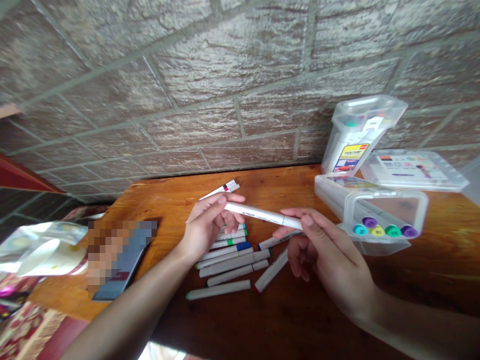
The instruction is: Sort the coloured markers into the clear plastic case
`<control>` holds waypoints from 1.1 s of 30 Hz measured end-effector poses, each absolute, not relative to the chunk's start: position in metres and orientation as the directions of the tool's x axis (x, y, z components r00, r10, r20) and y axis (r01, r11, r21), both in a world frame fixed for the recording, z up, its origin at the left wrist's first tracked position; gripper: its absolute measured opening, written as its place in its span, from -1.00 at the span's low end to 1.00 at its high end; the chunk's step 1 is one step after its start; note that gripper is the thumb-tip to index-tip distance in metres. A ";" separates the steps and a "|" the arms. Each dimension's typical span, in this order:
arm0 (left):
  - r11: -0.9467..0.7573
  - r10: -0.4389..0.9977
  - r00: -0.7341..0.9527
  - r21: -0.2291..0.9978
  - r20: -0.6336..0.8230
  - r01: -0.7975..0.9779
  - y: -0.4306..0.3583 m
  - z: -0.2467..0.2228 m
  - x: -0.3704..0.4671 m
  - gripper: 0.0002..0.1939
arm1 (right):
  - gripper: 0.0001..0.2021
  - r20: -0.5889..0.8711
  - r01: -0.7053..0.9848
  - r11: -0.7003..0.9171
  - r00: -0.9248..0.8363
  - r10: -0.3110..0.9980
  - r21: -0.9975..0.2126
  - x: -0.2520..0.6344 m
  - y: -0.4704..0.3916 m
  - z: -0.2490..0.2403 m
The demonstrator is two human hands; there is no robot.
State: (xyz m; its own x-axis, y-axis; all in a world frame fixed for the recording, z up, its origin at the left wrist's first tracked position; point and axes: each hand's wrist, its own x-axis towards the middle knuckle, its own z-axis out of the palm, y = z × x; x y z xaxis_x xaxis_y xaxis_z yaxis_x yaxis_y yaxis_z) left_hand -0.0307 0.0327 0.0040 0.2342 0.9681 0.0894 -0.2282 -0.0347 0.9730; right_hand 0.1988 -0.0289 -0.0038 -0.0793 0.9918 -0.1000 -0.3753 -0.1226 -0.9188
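Observation:
A white marker (262,214) is held crosswise above the table, with small dark print along its barrel. Its left end is pinched between the thumb and fingers of my left hand (206,225). My right hand (330,250) grips the other end, past a thin seam line that marks the cap. Beneath both hands lie several loose white markers (236,262) with green, blue, red and dark ends, partly covered by my fingers. Behind my left hand, more thin white markers (229,186) rest near the wall.
On the right, an open clear case (423,215) lies on its side with several markers inside. Behind it stand a closed marker box (356,135) and a flat clear case (412,170). A tablet-like device (123,270) and a paper cup (54,257) are left. A brick wall (232,75) bounds the wooden table (161,200).

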 end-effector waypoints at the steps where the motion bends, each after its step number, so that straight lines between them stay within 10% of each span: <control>1: -0.035 0.968 0.233 0.973 0.090 -0.229 0.033 0.004 -0.031 -0.64 | -0.58 -0.101 -0.374 -0.123 -0.078 0.992 -0.919 0.199 -0.029 -0.004; 33: -0.030 0.970 0.228 0.974 0.083 -0.226 0.033 0.004 -0.030 -0.63 | -0.56 -0.103 -0.376 -0.126 -0.080 0.991 -0.918 0.199 -0.029 -0.005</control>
